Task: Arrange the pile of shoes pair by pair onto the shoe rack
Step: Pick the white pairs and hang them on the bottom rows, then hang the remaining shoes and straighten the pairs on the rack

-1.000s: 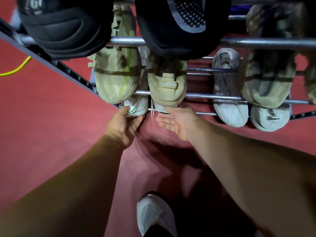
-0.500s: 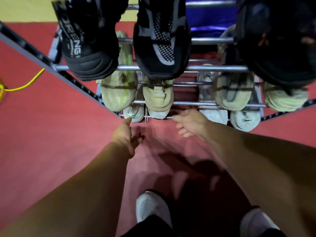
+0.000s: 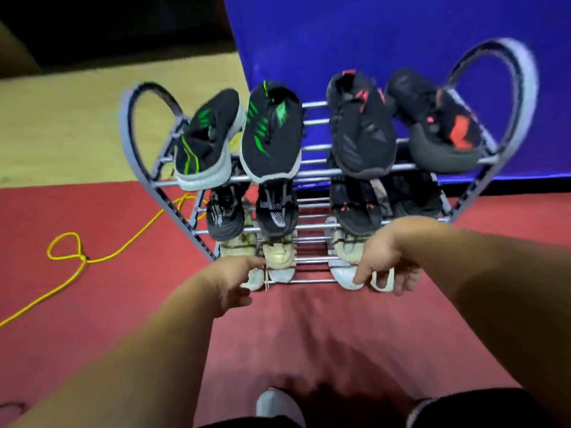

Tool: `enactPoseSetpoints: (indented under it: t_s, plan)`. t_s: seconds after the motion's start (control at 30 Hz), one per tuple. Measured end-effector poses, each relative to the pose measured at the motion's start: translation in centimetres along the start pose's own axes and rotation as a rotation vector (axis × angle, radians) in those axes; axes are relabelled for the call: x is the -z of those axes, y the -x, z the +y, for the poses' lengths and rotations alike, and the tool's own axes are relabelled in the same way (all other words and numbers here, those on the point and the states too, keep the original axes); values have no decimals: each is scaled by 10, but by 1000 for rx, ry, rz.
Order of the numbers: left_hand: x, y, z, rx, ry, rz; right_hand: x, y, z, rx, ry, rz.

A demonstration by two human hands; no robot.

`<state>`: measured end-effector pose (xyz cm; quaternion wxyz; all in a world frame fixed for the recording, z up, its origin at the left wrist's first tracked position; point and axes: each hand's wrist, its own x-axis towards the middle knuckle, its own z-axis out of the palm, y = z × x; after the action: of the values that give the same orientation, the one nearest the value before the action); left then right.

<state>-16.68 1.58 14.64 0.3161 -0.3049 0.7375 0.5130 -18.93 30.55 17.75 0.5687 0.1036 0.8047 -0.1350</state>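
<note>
Left hand (image 3: 233,281) hangs loosely open, empty, just beside a pale shoe (image 3: 279,273) on the shoe rack's (image 3: 315,173) bottom tier. Right hand (image 3: 384,257) brackets a white shoe (image 3: 381,288) there; whether it grips is unclear.

Dim, motion-blurred wide-angle view; edges bend outward.

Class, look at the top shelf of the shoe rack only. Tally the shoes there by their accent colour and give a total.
Black shoes with green stripes: 2
Black shoes with red marks: 2
Total: 4
</note>
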Motion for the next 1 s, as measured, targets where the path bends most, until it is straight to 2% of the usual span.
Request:
enactPoseSetpoints:
  t_s: [0.17,0.33,0.4,0.57,0.9,1.0]
  plan:
    - [15,97,49,-125,-135,-3,8,109,24,-6,-9,113]
    - [22,195,104,-325,-166,-88,14,233,51,72,-70,366]
    - [24,228,126,-485,-182,-10,17,276,64,118,-119,543]
    - [20,308,173,-790,-410,236,20,374,88,117,-14,952]
    - [10,434,200,-1070,-666,434,13,475,118,171,-205,1425]
    - [11,456,199,-1114,-720,474,2,482,109,325,-411,1525]
